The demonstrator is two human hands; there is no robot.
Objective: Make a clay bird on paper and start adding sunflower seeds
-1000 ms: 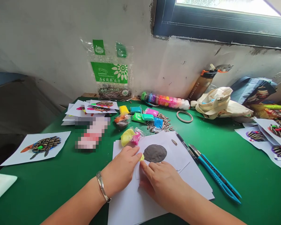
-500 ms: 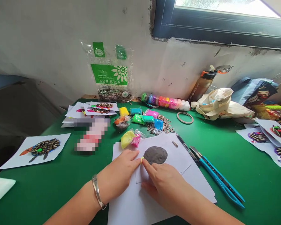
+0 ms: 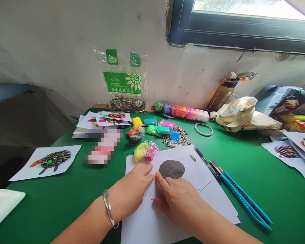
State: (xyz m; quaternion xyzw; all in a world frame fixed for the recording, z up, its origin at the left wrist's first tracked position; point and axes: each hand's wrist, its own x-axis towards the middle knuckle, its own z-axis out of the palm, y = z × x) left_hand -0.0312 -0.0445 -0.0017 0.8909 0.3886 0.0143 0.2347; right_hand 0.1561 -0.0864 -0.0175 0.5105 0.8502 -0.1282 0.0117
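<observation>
A flattened oval of dark grey clay (image 3: 171,169) lies on a small white sheet (image 3: 190,183), which rests on more white paper (image 3: 139,223). At the oval's left edge is a tiny bit of yellow clay (image 3: 155,176), mostly covered by fingertips. My right hand (image 3: 180,198) presses the index fingertip against the yellow bit; its thumb is apart, lower on the paper. From the left, my left hand (image 3: 133,188) lies on the paper with thumb and forefinger stretched out, the thumb tip touching or very near the yellow bit. Its other fingers are hidden.
Yellow and pink clay (image 3: 141,151) in plastic, coloured clay packets (image 3: 155,130) and loose sunflower seeds (image 3: 183,137) lie beyond the paper. A pen (image 3: 205,162), a utility knife (image 3: 216,167) and blue tweezers (image 3: 251,206) are at right. A seed-covered turtle picture (image 3: 53,161) lies left.
The camera view has shifted slightly, so everything sits a little further right. Less of the yellow bit shows between my fingertips; both hands otherwise hold nearly the same place.
</observation>
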